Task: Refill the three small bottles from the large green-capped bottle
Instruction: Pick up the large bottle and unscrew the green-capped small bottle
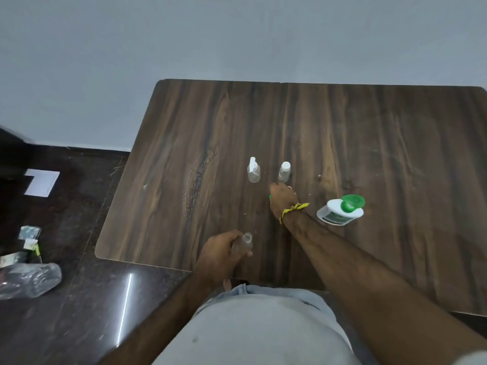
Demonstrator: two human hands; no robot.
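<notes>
On the dark wooden table (369, 143), my left hand (221, 248) grips a small clear bottle (246, 241) with its mouth uncovered, near the front edge. My right hand (283, 198) rests fingers-down on the table further back, with a bit of green (270, 197) showing at its left edge; what it holds is hidden. Just beyond it stand a small clear pump bottle (253, 171) and a small clear bottle with a white cap (284, 172). The large white bottle (340, 210) stands to the right of my wrist, its green flip cap open.
The table's left and front edges are close to my left hand. On the dark floor at left lie a crumpled clear plastic bottle (29, 280), some small packets (29, 238) and a white sheet (42, 183). A pale wall is behind the table.
</notes>
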